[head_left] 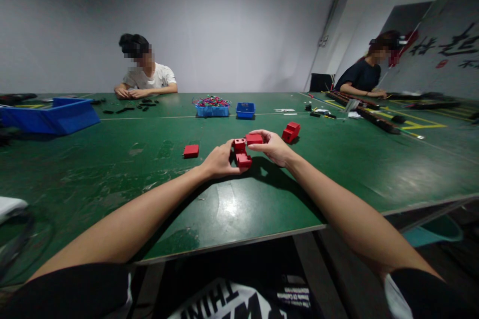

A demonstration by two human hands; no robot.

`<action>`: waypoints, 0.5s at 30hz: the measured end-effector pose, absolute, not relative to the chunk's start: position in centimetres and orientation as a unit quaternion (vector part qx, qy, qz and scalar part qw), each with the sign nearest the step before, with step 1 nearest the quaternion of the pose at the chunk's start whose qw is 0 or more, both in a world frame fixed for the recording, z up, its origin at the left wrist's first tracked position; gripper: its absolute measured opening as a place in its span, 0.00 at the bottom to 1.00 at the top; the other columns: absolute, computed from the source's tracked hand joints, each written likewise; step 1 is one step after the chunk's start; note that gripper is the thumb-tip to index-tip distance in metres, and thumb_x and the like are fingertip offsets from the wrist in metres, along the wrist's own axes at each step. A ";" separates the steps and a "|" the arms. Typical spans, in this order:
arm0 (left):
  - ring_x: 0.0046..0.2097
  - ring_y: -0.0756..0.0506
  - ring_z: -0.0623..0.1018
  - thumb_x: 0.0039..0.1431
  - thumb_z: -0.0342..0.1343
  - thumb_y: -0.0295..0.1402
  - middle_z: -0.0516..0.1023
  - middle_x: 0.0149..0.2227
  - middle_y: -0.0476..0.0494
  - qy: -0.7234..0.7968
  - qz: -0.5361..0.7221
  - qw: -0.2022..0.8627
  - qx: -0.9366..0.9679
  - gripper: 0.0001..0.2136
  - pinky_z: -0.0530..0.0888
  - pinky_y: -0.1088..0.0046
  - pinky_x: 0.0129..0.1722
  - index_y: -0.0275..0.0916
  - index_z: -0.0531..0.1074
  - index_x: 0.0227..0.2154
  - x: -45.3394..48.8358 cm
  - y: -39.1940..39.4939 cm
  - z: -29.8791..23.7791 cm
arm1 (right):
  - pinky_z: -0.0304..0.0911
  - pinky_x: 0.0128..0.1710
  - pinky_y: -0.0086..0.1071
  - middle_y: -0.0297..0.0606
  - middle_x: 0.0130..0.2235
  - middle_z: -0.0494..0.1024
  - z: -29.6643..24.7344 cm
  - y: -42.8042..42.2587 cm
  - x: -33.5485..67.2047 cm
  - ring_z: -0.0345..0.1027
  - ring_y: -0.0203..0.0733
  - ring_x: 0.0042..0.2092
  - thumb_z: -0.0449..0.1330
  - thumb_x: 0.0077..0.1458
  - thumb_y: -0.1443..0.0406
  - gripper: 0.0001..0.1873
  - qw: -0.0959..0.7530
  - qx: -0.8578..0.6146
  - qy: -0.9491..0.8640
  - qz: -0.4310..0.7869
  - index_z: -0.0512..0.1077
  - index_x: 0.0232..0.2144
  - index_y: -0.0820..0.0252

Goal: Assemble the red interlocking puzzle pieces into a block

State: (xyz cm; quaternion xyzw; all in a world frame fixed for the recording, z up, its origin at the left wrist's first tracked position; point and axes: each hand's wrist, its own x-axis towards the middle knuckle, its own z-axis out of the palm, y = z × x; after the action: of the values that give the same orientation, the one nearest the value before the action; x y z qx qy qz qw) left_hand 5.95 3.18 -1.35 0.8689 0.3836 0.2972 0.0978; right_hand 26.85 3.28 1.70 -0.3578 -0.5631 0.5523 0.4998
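Note:
My left hand (220, 160) is closed around a red plastic housing (242, 155) with a stepped shape and holes in its top face. In my right hand (275, 148) a flat red block (254, 139) is pinched between thumb and fingers. The block is right at the upper right edge of the housing; whether they touch I cannot tell. Left of my hands, a similar flat red block (191, 151) with small metal pins lies on the green table. A second stepped red housing (291, 132) rests just beyond my right hand.
A light blue tray (212, 110) heaped with coloured wires and a small dark blue bin (245, 110) stand across the table (157, 134). A large blue bin (71, 117) is far left. Two people sit at the far side, with black parts (125, 109) near one.

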 end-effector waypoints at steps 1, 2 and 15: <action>0.46 0.36 0.78 0.45 0.62 0.51 0.77 0.48 0.36 0.381 0.298 0.099 0.869 0.38 0.74 0.60 0.44 0.38 0.60 0.56 5.9 3.2 -1.4 | 0.67 0.44 0.31 0.33 0.37 0.78 1.6 3.3 26.9 0.72 0.34 0.37 0.73 0.32 0.72 0.28 0.493 -0.356 -0.572 0.551 0.71 0.40 0.60; 0.46 0.36 0.78 0.45 0.63 0.50 0.76 0.48 0.36 0.379 0.300 0.100 0.870 0.38 0.74 0.60 0.45 0.38 0.60 0.56 6.0 3.2 -1.4 | 0.67 0.43 0.31 0.32 0.37 0.78 1.6 3.3 26.9 0.72 0.34 0.38 0.73 0.31 0.73 0.29 0.488 -0.352 -0.581 0.548 0.71 0.40 0.59; 0.46 0.36 0.78 0.45 0.62 0.51 0.77 0.48 0.35 0.379 0.302 0.103 0.869 0.38 0.74 0.59 0.45 0.36 0.60 0.56 6.0 3.1 -1.2 | 0.64 0.31 0.27 0.32 0.32 0.77 1.6 3.3 26.8 0.66 0.31 0.29 0.73 0.38 0.57 0.24 0.484 -0.340 -0.574 0.567 0.72 0.37 0.59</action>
State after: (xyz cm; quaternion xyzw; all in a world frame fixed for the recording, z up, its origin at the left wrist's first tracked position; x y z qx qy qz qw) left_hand 6.01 3.05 -1.18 0.8689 0.3786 0.3016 0.1034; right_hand 26.75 3.26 1.62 -0.3397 -0.5739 0.5668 0.4837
